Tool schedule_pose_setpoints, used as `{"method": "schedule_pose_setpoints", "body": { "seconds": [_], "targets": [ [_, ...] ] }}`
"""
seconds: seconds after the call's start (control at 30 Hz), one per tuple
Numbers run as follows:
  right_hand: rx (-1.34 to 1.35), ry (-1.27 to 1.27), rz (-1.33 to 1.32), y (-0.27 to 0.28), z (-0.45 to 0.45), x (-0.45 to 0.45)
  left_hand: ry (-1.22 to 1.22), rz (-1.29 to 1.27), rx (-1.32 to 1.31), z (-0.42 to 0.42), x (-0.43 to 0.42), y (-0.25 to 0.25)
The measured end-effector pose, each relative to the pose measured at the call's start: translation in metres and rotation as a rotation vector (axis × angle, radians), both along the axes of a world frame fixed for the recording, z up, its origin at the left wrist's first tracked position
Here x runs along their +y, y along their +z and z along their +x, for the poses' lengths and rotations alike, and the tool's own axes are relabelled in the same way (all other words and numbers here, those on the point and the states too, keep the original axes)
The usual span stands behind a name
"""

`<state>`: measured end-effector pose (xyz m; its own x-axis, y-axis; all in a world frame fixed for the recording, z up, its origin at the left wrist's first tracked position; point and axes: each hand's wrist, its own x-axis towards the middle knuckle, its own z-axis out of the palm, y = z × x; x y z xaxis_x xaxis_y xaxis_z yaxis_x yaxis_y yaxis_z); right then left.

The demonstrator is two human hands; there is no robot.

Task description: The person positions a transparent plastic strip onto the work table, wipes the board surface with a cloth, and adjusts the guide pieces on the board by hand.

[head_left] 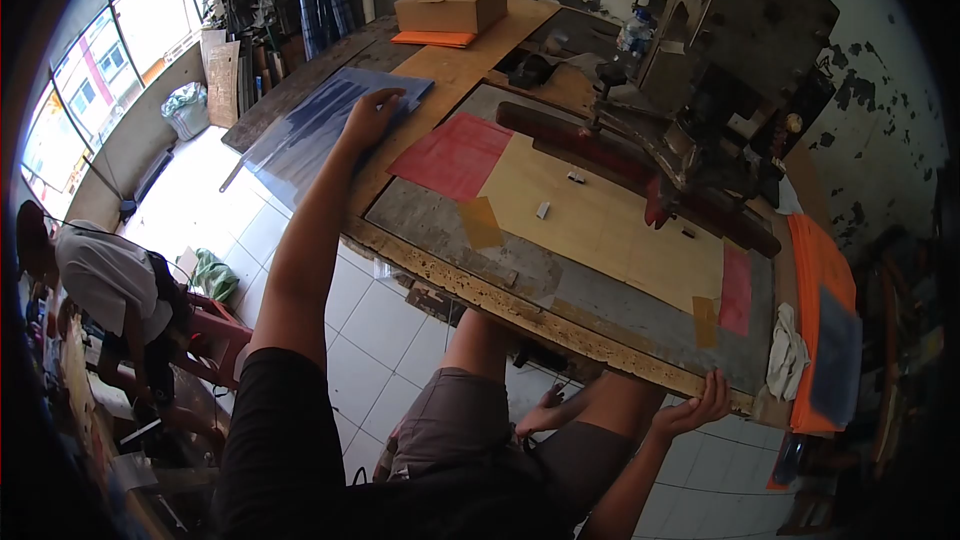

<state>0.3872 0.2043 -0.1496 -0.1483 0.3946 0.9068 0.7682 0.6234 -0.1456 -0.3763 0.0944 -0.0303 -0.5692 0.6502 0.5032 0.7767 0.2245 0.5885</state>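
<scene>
reaching out to the far left, the left hand (374, 118) is over the clear sheets (315, 130), fingers bent and partly open; whether it pinches a sheet cannot be told from this angle. the right hand (697, 407) is at the near right corner of the board (520, 305), fingers half curled against the edge, with no separate item seen in it; how firm that hold is cannot be told. the sheets lie overlapped on the surface (365, 45), left of the press (735, 40), their near end apparently projecting past the edge over the floor. for sound handling, it is judged best to part one sheet at a corner, raise it evenly so that it does not crease, and check that those beneath do not slide off the overhang. fingers are best kept clear of the bar (560, 135) above the card (610, 235). as to orientation, the sheets' long axis runs obliquely, from the far end by the left hand to the near left; no marking distinguishes one end from the other. the card's long axis crosses this direction, running from far left to near right.
</scene>
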Motion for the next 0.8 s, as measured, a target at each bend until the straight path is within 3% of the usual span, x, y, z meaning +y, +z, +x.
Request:
{"method": "schedule_pose_setpoints", "body": {
  "seconds": [0.43, 0.8],
  "targets": [
    [-0.008, 0.019, -0.01, 0.006, 0.0, -0.004, -0.04, -0.016, -0.121, 0.008, -0.006, 0.008],
    [-0.01, 0.025, 0.0, 0.004, 0.0, -0.002, -0.005, -0.104, -0.016, 0.015, -0.007, 0.013]
  ]
}}
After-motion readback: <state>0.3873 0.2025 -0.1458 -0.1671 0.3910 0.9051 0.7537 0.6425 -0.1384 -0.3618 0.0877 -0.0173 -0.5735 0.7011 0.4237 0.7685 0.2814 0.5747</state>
